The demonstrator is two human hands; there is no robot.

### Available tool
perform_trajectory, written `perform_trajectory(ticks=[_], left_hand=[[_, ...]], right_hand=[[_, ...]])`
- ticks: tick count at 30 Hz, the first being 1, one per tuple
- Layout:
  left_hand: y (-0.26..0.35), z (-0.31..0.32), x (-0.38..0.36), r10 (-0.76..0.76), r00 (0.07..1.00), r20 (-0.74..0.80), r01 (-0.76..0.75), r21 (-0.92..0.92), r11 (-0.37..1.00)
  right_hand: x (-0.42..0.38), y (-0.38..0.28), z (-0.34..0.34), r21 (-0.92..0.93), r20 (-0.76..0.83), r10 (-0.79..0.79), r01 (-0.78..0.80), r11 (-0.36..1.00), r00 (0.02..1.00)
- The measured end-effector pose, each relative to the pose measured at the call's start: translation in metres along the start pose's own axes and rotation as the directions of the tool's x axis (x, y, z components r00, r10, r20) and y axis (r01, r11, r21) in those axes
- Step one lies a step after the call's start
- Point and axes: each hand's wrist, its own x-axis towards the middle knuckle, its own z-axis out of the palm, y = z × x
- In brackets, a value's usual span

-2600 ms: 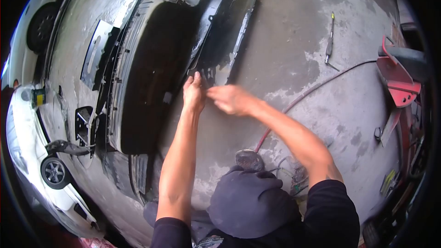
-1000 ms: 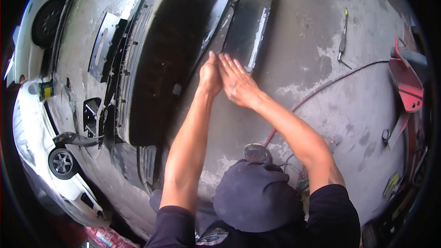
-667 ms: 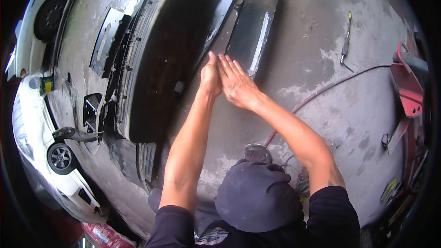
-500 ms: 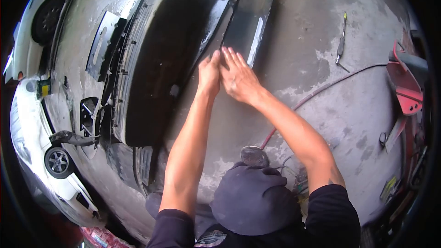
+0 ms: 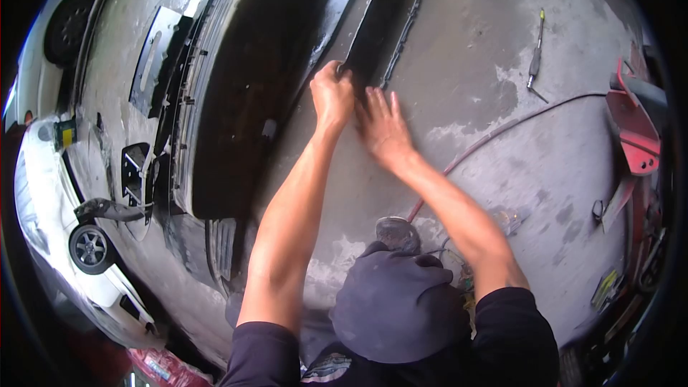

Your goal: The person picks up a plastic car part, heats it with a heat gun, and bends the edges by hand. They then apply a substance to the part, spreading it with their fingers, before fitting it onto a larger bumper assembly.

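Note:
A long, dark car trim panel (image 5: 380, 18) stretches away from me, its shadowed side and notched right edge showing. At its near end, my left hand (image 5: 332, 97) is closed around the left edge. My right hand (image 5: 385, 127) lies just below the same end, fingers spread and a little blurred by motion, with the fingertips close to the right edge. Left of the panel lies a large black bumper (image 5: 244, 100) with a row of clips along its rim, and a shiny dark strip (image 5: 340, 11) runs between the two.
A ratchet-like tool (image 5: 535, 61) lies on the concrete floor (image 5: 473, 43) to the right. A dark red hose (image 5: 494, 129) curves from a round sander-like tool (image 5: 398, 233) toward a red metal stand (image 5: 634, 132). White cars (image 5: 54, 215) stand at the left, beside a flat bracket panel (image 5: 156, 57).
The trim panel has turned over on its long axis, from its glossy face with a white edge to its dark, notched side. My right hand has drawn back from my left, fingers spreading.

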Motion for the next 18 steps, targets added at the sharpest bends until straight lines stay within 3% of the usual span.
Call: perform_trajectory(ticks=[2, 5, 7, 8, 11, 12, 13, 16, 18], left_hand=[[-0.007, -0.001, 0.008, -0.056, 0.998, 0.025, 0.057, -0.044, 0.997], [-0.038, 0.004, 0.022, -0.098, 0.993, 0.063, 0.107, -0.152, 0.983], [-0.046, 0.004, 0.027, -0.107, 0.971, 0.215, 0.13, -0.094, 0.987], [-0.052, 0.007, 0.03, -0.128, 0.967, 0.222, 0.149, -0.079, 0.986], [-0.059, 0.012, 0.028, -0.046, 0.989, 0.138, 0.053, -0.045, 0.998], [-0.057, 0.01, 0.024, -0.062, 0.987, 0.15, 0.069, -0.04, 0.997], [-0.054, 0.007, 0.028, -0.065, 0.985, 0.158, 0.072, -0.041, 0.997], [-0.056, -0.005, 0.03, 0.036, 0.995, 0.098, -0.044, 0.076, 0.996], [-0.061, -0.023, 0.023, -0.027, 0.969, 0.247, 0.032, -0.019, 0.999]], right_hand=[[0.012, 0.021, -0.012, 0.066, -0.015, -0.091, 0.092, 0.994, 0.996], [0.013, 0.036, -0.008, 0.17, -0.041, -0.078, 0.084, 0.982, 0.996], [0.011, 0.006, 0.005, -0.127, 0.055, 0.001, 0.006, 0.992, 0.998], [0.015, 0.003, 0.011, -0.034, 0.01, 0.027, -0.027, 0.999, 1.0], [0.052, 0.002, 0.006, 0.151, -0.149, 0.083, -0.06, 0.987, 0.985], [0.066, 0.01, -0.001, -0.028, -0.122, 0.047, -0.05, 0.998, 0.991], [0.081, 0.018, -0.001, 0.107, -0.17, 0.087, -0.069, 0.992, 0.982], [0.075, 0.043, -0.022, 0.14, -0.12, 0.015, 0.002, 0.99, 0.993], [0.068, 0.068, -0.023, 0.079, -0.061, 0.034, -0.029, 0.996, 0.998]])
